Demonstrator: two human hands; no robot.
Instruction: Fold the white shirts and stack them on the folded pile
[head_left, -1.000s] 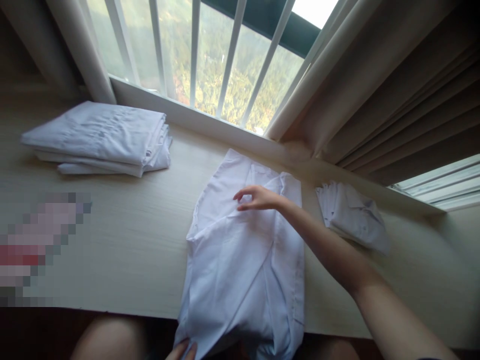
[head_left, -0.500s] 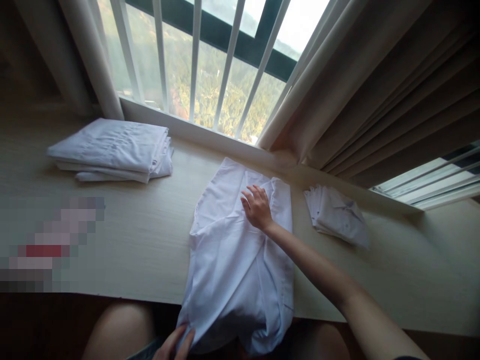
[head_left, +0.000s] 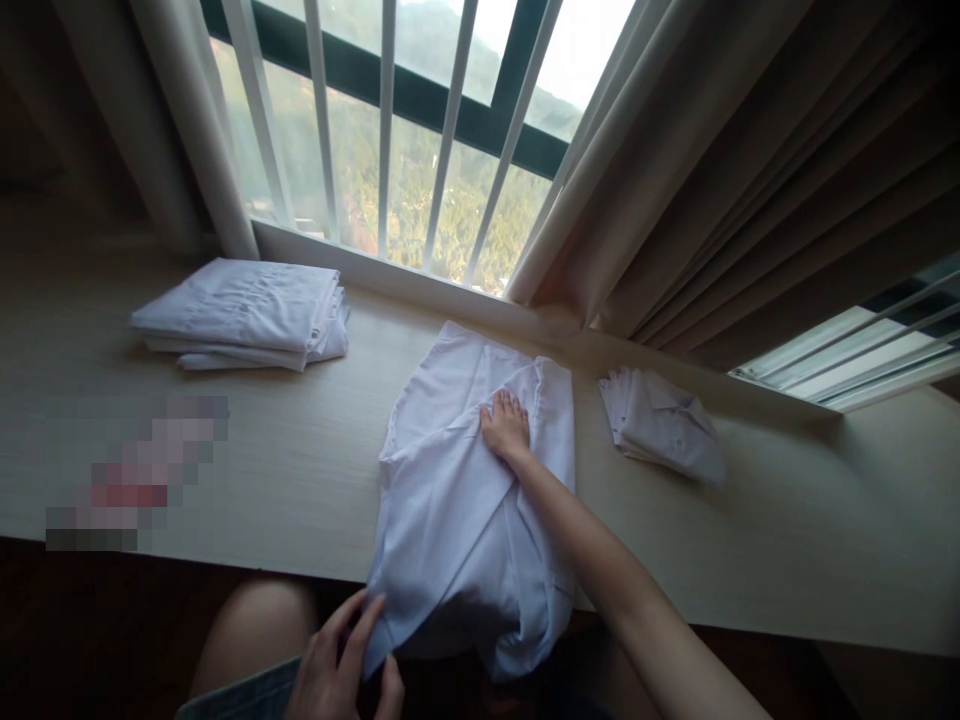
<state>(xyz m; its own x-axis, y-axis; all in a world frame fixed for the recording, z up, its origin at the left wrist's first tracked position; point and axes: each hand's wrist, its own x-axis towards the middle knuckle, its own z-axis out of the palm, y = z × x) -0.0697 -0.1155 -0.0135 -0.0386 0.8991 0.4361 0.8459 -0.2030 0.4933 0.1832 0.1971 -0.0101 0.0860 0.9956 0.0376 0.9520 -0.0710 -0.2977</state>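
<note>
Two hands on white shirt [head_left: 457,500], spread mid-desk [head_left: 262,480], hem hanging over near edge. Right hand [head_left: 506,428] flat, fingers pressed down on upper part. Left hand [head_left: 341,665] pinching hem at 7 o'clock. Folded stack [head_left: 244,312] at 10 o'clock, smaller folded piece [head_left: 664,425] at 3 o'clock.

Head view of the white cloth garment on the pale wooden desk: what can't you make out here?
- White cloth garment: its lower end hangs past the desk edge into shadow.
- Left hand: cut off by the bottom edge; its grip on the hem is unclear.
- Pixelated patch on the pale wooden desk: contents blurred out.
- Right hand: its palm, pressed on the cloth, is hidden.
</note>
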